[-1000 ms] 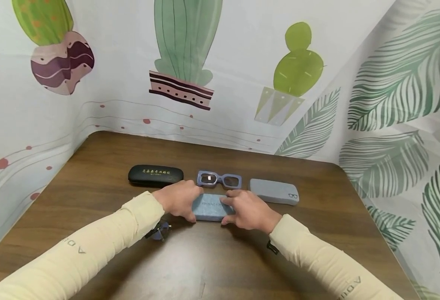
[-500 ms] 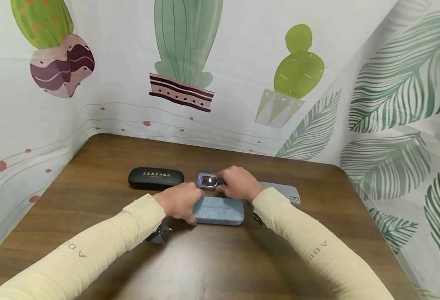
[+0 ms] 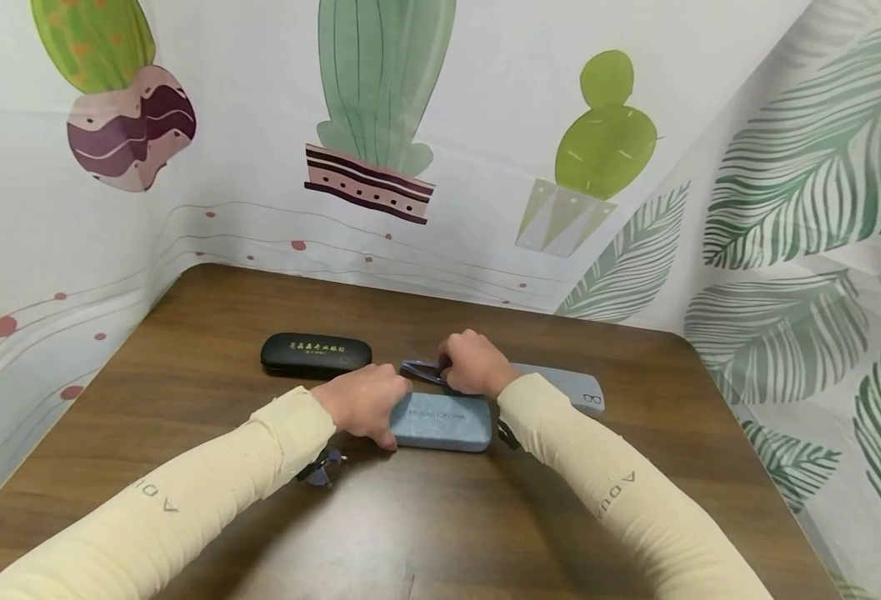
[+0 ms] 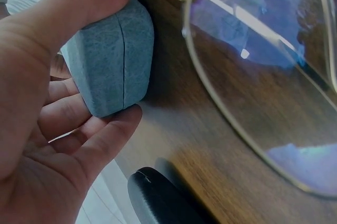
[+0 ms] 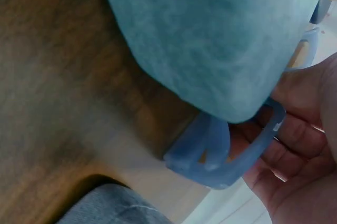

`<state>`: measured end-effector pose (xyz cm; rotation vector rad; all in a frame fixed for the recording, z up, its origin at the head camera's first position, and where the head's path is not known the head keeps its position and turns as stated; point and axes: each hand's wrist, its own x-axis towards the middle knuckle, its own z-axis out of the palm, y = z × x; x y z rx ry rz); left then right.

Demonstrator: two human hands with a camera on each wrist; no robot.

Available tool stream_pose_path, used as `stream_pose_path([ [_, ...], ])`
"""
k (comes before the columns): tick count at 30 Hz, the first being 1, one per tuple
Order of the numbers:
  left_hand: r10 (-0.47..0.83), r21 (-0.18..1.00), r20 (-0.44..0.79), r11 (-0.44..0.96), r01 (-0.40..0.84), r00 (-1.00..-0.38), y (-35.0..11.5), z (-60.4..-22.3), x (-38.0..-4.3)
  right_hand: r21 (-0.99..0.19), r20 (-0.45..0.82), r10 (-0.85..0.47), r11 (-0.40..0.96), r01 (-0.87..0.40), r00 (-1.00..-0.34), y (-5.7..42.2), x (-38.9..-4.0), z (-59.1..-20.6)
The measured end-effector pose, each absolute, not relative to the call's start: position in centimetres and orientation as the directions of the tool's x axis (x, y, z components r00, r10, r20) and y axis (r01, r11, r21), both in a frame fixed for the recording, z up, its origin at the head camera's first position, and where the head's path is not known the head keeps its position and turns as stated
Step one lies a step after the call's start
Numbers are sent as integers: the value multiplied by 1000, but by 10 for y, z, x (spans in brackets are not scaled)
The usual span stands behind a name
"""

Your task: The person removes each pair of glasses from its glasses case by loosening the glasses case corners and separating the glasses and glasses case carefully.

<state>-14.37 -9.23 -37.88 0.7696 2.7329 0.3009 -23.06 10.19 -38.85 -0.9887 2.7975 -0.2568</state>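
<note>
A light blue glasses case (image 3: 443, 423) lies closed at the middle of the table. My left hand (image 3: 365, 404) grips its left end; in the left wrist view the thumb lies over the lid of the case (image 4: 108, 66) and fingers reach underneath. Behind the case, my right hand (image 3: 478, 364) holds the blue-framed glasses (image 3: 421, 369), now tipped so the frame looks narrow. The right wrist view shows the thick blue frame of the glasses (image 5: 224, 176) by the curled fingers, partly hidden by the case (image 5: 221, 34).
A black glasses case (image 3: 316, 354) lies at the back left. A grey-blue case (image 3: 568, 386) is at the right, partly behind the right hand. Round thin-rimmed glasses (image 3: 325, 468) lie under the left wrist. A printed cloth (image 3: 260, 150) hangs behind the table.
My right hand has left the light blue case, moved back to the blue-framed glasses, taken hold of them and tipped them. My left hand has stayed on the case.
</note>
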Motion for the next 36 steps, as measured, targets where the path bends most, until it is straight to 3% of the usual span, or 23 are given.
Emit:
stream_pose_path([
  [6, 533, 278, -223, 838, 470, -817, -92, -380, -144, -302, -102, -629, 758, -578, -771, 104, -231, -391],
  [23, 535, 318, -193, 827, 463, -822, -92, -377, -151, -481, 99, -615, 659, -578, -782, 116, -227, -374],
  [29, 545, 335, -196, 819, 466, -815, -93, -377, -152, -483, 188, -546, 672, -561, -816, 117, -217, -361],
  [36, 557, 346, -183, 808, 477, -810, -95, -380, -152, -431, 245, -571, 660, -615, -784, 117, -202, -349],
])
